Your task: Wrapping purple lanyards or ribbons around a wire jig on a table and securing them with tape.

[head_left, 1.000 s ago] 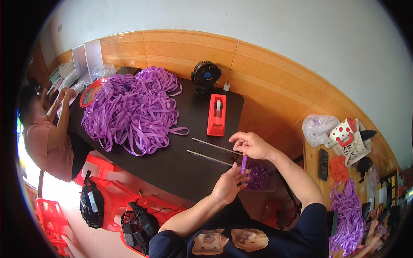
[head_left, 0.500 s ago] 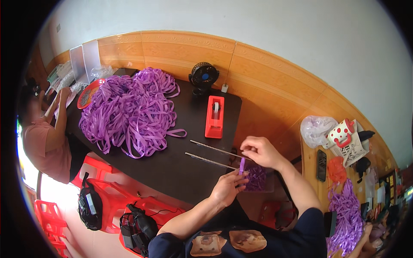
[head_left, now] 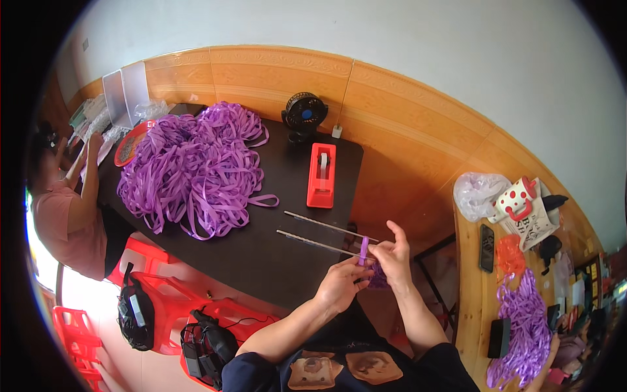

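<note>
A short strip of purple ribbon (head_left: 363,249) stands upright at the near right corner of the dark rectangular table (head_left: 261,261), pinched from both sides. The left hand (head_left: 341,285) closes on its lower part from the 7 o'clock side. The right hand (head_left: 392,256) grips it from 3 o'clock, thumb and forefinger closed on the strip, the remaining fingers raised and spread. A small bunch of purple ribbon (head_left: 379,279) sits just below the hands, partly hidden by them.

Touching or just beside the strip, 2 thin metal rods (head_left: 320,234) lie near-parallel on the table, running toward 10 o'clock from the hands. At 11 o'clock of the hands, beyond the rods, a red tape dispenser (head_left: 322,175) stands on the table. Further on in the same direction, a small black desk fan (head_left: 304,113) sits at the table's far edge against the tan wall panelling. At 10 o'clock, well apart, a large heap of loose purple ribbon (head_left: 196,170) covers the left half of the table.

At 9 o'clock, at the far left end, another person in a pink top (head_left: 62,215) sits at the table. At 3 o'clock, a wooden shelf (head_left: 470,307) carries a second pile of purple ribbon (head_left: 522,320), a clear plastic bag (head_left: 480,194) and a red-and-white spotted mug (head_left: 516,198).
</note>
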### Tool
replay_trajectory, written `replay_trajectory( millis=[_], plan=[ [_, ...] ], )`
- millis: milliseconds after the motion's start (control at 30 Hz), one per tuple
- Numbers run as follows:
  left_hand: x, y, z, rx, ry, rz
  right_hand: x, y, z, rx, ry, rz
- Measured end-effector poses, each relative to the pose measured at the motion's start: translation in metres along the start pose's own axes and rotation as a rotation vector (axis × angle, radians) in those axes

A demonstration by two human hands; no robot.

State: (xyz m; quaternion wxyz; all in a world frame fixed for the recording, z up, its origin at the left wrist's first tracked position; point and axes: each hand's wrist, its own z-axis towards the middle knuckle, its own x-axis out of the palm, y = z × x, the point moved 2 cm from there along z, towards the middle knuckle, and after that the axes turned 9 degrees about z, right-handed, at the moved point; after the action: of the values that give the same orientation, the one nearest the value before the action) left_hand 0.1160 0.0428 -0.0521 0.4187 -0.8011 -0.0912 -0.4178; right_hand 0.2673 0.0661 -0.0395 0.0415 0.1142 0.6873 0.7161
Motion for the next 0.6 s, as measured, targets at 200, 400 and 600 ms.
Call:
replay_trajectory(
  millis=[200,400,600],
  plan=[
    [-0.002,0.002,0.003,-0.007,-0.01,-0.012,0.009,-0.003,0.002,0.042,-0.061,0.145],
    [0.0,-0.001,0.002,-0.002,-0.014,-0.027,0.02,0.005,-0.002,0.078,-0.105,0.211],
    [-0.003,0.004,0.004,-0.002,-0.035,-0.051,0.024,-0.005,-0.001,0.162,-0.176,0.282]
  ],
)
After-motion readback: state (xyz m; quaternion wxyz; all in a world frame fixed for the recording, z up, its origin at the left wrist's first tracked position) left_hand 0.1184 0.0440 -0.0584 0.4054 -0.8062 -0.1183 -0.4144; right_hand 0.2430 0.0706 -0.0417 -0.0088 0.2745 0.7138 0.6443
